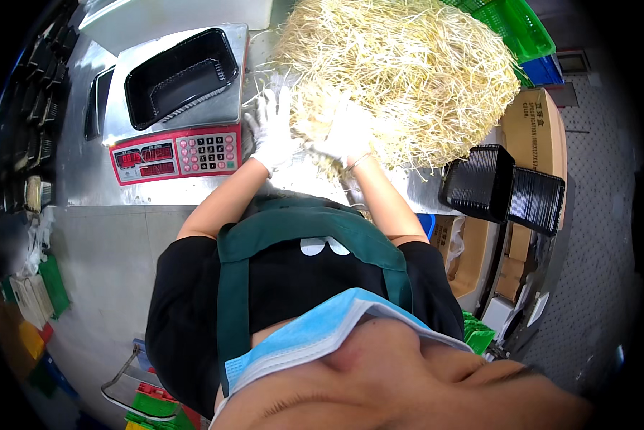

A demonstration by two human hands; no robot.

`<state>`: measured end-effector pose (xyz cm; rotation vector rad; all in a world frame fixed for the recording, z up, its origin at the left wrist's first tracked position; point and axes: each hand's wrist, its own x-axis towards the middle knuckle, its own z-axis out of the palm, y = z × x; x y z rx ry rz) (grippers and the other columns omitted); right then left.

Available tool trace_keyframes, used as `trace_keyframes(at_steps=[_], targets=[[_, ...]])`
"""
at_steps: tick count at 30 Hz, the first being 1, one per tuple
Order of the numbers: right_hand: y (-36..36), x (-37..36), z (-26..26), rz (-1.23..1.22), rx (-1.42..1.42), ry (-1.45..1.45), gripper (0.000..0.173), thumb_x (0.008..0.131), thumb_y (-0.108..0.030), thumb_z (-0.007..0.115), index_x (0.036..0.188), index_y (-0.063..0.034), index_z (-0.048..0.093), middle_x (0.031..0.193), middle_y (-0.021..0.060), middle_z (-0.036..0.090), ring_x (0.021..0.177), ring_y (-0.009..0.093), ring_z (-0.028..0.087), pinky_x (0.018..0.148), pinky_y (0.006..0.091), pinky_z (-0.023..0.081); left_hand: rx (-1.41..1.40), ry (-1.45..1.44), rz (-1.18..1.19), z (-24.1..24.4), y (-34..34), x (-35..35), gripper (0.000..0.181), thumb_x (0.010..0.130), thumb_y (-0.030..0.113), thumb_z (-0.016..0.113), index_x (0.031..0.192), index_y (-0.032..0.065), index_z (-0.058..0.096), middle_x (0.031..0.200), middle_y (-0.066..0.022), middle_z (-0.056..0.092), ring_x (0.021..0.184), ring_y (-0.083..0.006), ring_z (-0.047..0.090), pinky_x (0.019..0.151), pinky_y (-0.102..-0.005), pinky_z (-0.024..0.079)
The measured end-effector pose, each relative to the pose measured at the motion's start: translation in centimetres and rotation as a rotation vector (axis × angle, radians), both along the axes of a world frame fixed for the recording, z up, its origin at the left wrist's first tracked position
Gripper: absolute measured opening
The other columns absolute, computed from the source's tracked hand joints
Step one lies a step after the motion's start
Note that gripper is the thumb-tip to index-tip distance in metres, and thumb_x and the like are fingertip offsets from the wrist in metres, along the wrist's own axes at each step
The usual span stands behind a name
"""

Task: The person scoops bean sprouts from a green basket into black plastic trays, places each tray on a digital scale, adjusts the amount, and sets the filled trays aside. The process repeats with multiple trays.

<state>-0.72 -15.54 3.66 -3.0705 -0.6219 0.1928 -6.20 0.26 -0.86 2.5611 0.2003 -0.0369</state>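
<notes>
A large heap of bean sprouts (408,70) lies on the metal table before me. My left hand (272,126), in a white glove, is at the heap's left edge, its fingers apart and pointing away from me. My right hand (349,126), also gloved, rests against the near side of the heap; glare hides its fingers, so I cannot tell whether it grips any sprouts. Some sprouts lie between the two hands. Left of my left hand stands a red digital scale (209,158) with a lit display. On its metal plate sits a black plastic tray (179,86), with no sprouts visible inside.
Stacked black trays (478,183) stand at the table's right edge, beside a cardboard box (531,129) bearing writing. A green crate (515,29) is at the back right. A white container (177,19) stands behind the scale. Racked black trays (37,107) line the far left.
</notes>
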Motion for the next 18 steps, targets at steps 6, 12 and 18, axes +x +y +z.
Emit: trace_keyframes(at_steps=[6,12,18], targets=[[-3.2,5.0,-2.0,0.089,0.274,0.081,0.127,0.051,-0.049,0.082,0.142,0.0109,0.018,0.111,0.0239,0.059,0.099,0.03,0.061,0.09,0.0361,0.048,-0.469,-0.207,-0.045,-5.8,2.8,1.5,0.094,0.076,0.021,0.069,0.149,0.0044,0.012,0.148,-0.0329,0.017,0.141,-0.0448,0.008,0.115,-0.0443,0.01],[-0.4,2.7,1.4,-0.135,0.062,0.238,0.121,0.052,-0.048,0.081,0.144,0.0055,0.022,0.118,0.0236,0.057,0.102,0.034,0.06,0.089,0.0335,0.049,-0.062,0.107,-0.307,1.5,0.4,-6.0,0.107,0.074,0.056,0.066,0.15,0.0072,0.009,0.153,-0.0274,0.008,0.143,-0.0415,0.007,0.112,-0.0565,0.004],[-7.2,4.9,-1.3,-0.015,1.366,0.499,0.096,0.056,-0.02,0.087,0.137,-0.0009,0.038,0.127,0.0155,0.056,0.115,0.022,0.055,0.097,0.0364,0.047,0.03,-0.321,-0.179,-0.6,-1.6,-2.8,0.089,0.083,0.046,0.059,0.149,0.0065,0.014,0.152,-0.0279,0.01,0.14,-0.042,0.016,0.112,-0.0571,0.01]])
